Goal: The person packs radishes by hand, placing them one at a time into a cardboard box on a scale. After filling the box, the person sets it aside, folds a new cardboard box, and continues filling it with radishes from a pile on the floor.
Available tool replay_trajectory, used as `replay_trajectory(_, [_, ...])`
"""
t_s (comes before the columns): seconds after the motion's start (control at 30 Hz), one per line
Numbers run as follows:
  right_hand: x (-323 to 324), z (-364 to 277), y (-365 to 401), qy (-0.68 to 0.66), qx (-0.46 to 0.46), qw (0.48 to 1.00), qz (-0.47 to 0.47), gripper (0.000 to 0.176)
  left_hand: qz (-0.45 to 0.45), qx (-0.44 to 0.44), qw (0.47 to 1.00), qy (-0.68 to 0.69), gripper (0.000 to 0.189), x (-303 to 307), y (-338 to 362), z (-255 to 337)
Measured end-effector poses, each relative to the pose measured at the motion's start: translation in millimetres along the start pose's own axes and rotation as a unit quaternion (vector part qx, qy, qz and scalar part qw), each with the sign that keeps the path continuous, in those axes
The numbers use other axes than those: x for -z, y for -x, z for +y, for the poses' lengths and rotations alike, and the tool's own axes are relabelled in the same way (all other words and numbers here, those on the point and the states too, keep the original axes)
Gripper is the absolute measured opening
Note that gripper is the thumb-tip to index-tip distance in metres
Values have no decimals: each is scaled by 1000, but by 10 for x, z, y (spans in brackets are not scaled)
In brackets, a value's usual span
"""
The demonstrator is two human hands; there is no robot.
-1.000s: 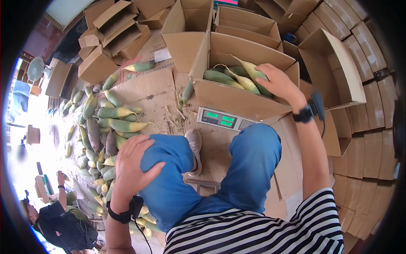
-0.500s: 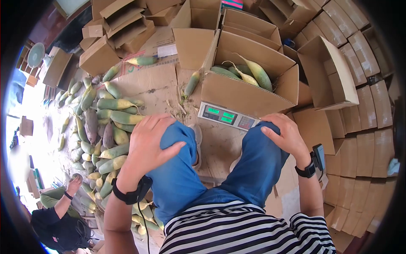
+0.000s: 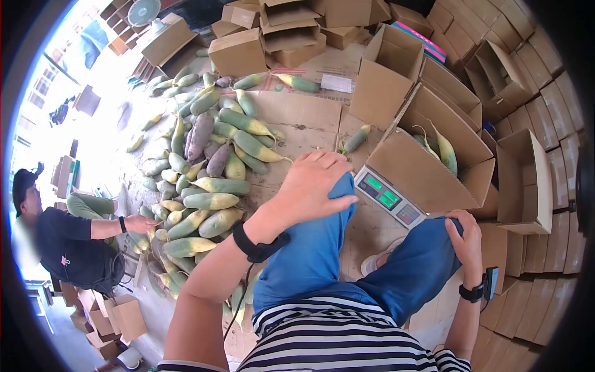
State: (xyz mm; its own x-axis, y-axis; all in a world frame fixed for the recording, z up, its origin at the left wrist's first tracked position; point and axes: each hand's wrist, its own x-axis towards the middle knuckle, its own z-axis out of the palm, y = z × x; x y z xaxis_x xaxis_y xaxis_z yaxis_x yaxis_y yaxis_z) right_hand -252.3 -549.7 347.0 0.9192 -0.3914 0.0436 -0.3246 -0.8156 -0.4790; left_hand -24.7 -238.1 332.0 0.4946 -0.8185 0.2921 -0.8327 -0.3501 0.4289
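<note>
My left hand (image 3: 313, 189) lies over my left knee on the blue trousers (image 3: 310, 248), palm down, thumb apart from the fingers. On the other knee rests my right hand (image 3: 465, 242), its fingers spread over the denim. Neither hand holds an object. Between and beyond the knees, a digital scale (image 3: 387, 197) with lit green displays sits at the foot of an open cardboard box (image 3: 427, 164). Long green and yellow radishes (image 3: 447, 152) lie inside that box. A single radish (image 3: 357, 139) is on the cardboard floor left of the box.
A large pile of green radishes (image 3: 211, 201), some purplish, spreads at the left. Another person (image 3: 68, 239) in dark clothes sits beyond it, one hand at the pile. Stacked cartons (image 3: 527, 304) line the right; more open boxes (image 3: 238, 54) stand at the back.
The view has turned left, so the scale, box and pile appear further right. The other person is more fully in view, with their hand at the pile. My hands remain on my knees.
</note>
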Motion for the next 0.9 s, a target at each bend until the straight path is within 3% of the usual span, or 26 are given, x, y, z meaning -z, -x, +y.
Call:
replay_trajectory(0.07, [12,37,2,-7,-1,1000,-7,21,56,-4,991,121,45,21,94,-67])
replay_trajectory(0.13, [41,100,26,-12,-9,1000,-20,22,47,174,953,242,40,137,315,-292])
replay_trajectory(0.2, [35,162,77,-39,-22,999,1,23,103,310,915,238,39,193,692,-709])
replay_trajectory(0.23, [39,179,99,-38,-25,999,-5,23,127,336,911,201,37,152,963,-973])
replay_trajectory(0.3, [64,193,105,-46,-34,998,0,23,62,392,917,39,37,-33,1755,-1547])
replay_trajectory(0.37, [57,238,116,-41,-37,998,1,23,-70,446,878,-159,35,-302,2477,-1685])
replay_trajectory(0.43, [40,243,103,-36,-38,999,1,23,-251,443,838,-196,34,-650,3010,-1708])
replay_trajectory(0.57, [32,206,58,-32,-45,998,-14,22,-340,411,834,-142,33,-1280,3488,-1237])
replay_trajectory(0.7, [45,156,6,-18,-46,998,-27,22,-325,431,837,-84,29,-1529,3454,-1041])
replay_trajectory(0.77, [29,155,5,-21,-48,998,-24,22,-267,438,851,-114,27,-1532,3370,-1135])
replay_trajectory(0.83, [23,162,5,-24,-53,998,-21,21,-239,431,852,-179,30,-1133,2922,-1150])
replay_trajectory(0.9, [32,184,2,-25,-41,998,-30,21,-156,428,851,-262,34,-1147,2896,-1546])
